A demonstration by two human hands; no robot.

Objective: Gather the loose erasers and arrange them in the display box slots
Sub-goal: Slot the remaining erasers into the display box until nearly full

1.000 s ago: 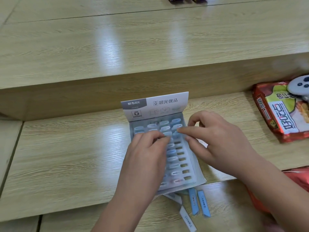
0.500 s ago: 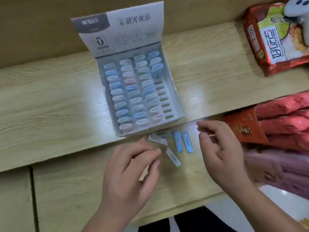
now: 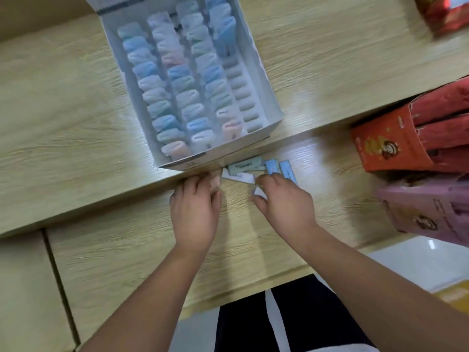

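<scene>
- Loose erasers (image 3: 243, 166) lie in a small heap on the lower step (image 3: 127, 250), just under the front wall of the box (image 3: 193, 162), at 12 o'clock from both hands. They are close to the box, so the way to the slots is short.
- Right hand (image 3: 281, 201) covers the 5 o'clock side of the heap. Its thumb and first fingers seem to pinch a white eraser (image 3: 259, 191), but the picture is blurred, so this is my judgement only.
- Left hand (image 3: 195, 207) is at 9 o'clock of the heap, with fingers curled at the step edge. Something pinkish shows at the fingertips, and I cannot tell whether it is an eraser or whether the hand grips anything.
- Box stands on the upper step (image 3: 63, 110) and has four columns. The three columns on the 9 o'clock side look full of pastel erasers, each upright in its slot.
- Fourth column, on the 3 o'clock side, holds a few blue erasers (image 3: 224, 34) only at its 12 o'clock end. Its other slots (image 3: 243, 97) are empty, and I think the loose erasers belong there.
- Snack boxes (image 3: 388, 146) stand at 3 o'clock, well apart from the work.
</scene>
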